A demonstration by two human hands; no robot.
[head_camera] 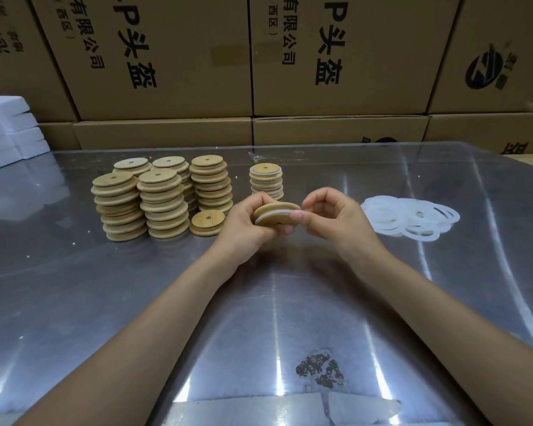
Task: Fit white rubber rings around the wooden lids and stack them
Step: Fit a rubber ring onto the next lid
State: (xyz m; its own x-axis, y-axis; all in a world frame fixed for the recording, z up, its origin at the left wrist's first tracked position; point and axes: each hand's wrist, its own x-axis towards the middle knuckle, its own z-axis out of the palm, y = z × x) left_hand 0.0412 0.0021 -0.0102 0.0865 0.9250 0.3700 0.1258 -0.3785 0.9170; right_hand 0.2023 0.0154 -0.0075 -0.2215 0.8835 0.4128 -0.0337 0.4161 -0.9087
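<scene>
A reflective metal table carries a worn, rust-coloured patch near its front edge. Stacked cardboard boxes with black printed characters stand behind the table. White foam sheets are piled at the far left.

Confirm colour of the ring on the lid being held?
White, on the light tan wooden lid; the ring sits in its edge groove. Head view, the only one.
</scene>
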